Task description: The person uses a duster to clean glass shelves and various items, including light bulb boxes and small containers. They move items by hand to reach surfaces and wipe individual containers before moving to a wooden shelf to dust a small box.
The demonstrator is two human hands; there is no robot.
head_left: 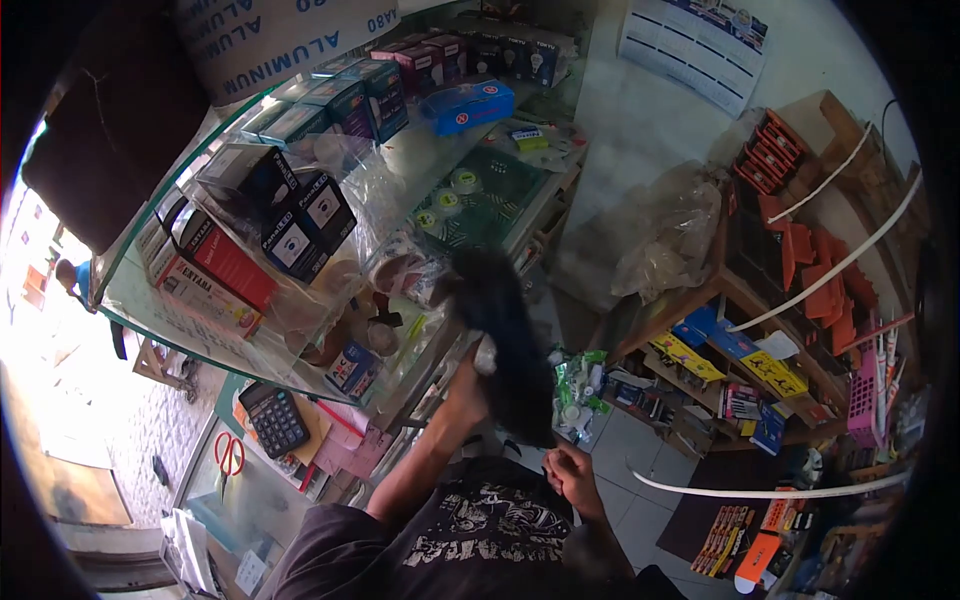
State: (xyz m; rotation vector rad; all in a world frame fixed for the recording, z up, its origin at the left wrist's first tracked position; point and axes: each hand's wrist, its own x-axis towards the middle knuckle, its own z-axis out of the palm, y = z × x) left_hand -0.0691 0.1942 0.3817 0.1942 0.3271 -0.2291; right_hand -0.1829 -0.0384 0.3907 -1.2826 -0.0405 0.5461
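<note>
A long, limp black thing that looks like a plastic bag (505, 350) hangs in front of my body, blurred by motion. My left hand (468, 385) is at its left side, with the fingers mostly hidden behind it. A small whitish patch shows beside that hand. My right hand (572, 475) is closed in a fist at the bag's lower corner, gripping its edge. Behind the bag lies a pile of green and white packets (580, 395).
On my left, a glass counter (400, 385) carries black PanaLED boxes (310, 225), a blue box (468, 107) and clear plastic wrap. A calculator (273, 420) and red-handled scissors (229, 458) lie lower left. Wooden shelves (745, 290) and a white cable (770, 492) are on my right.
</note>
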